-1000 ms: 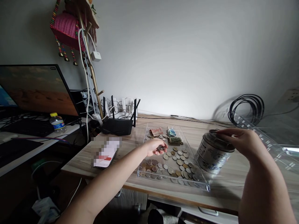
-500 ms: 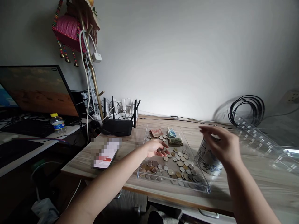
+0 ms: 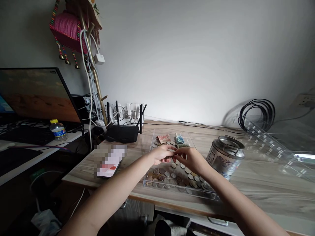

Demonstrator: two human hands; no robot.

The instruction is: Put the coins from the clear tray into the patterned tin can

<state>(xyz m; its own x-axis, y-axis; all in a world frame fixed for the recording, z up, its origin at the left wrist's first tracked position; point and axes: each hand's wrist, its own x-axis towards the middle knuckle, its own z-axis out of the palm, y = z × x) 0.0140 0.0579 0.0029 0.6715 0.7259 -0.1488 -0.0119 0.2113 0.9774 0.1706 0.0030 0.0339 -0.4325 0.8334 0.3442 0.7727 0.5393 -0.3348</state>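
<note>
left hand (image 3: 161,154) half curled, right hand (image 3: 189,158) pinched, fingertips meeting above clear tray (image 3: 145,184); cannot tell what they grip. coins (image 3: 157,170) spread across tray, many at near end. red note (image 3: 163,139) and blue note (image 3: 179,139) at tray's far end. tin can (image 3: 222,160) upright on bench (image 3: 261,200), right of tray. phone (image 3: 112,162) left.

dim | wall (image 3: 184,82) brightest mid-frame | lower-left dark | phone (image 3: 108,171) part-pixelated
</note>
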